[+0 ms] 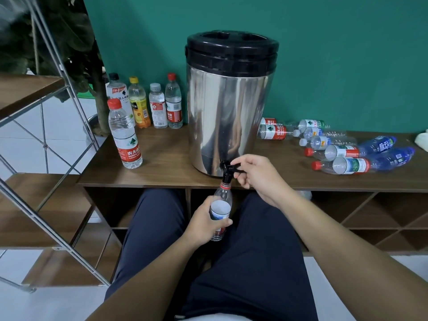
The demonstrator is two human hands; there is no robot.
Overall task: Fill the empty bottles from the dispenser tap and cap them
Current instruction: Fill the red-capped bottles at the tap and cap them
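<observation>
The left hand (203, 222) wraps an uncapped clear bottle (220, 210) at its label, the thumb curled across the front and the other fingers hidden behind it. The bottle stands nearly upright, below the table edge and above the person's lap, its mouth directly under the black tap (228, 169); whether mouth and spout touch cannot be told.

Just above and to the right of those fingers, the right hand (257, 176) pinches the tap's small black lever between thumb and forefinger, the remaining fingers curled loosely beneath. The tap juts from the base of the steel dispenser (228, 107), which stands on the wooden table (162, 167) right behind the right fingertips.

To the left of both hands, a capped red-label bottle (125, 135) stands upright near the table's front, well apart from the fingers. Farther back, against the green wall, four more capped bottles (151, 103) stand in a row.

To the right of the right hand, beyond the dispenser, a cluster of empty bottles (335, 147) lies on its side on the table, some red-capped, some white-capped, two of blue plastic.
</observation>
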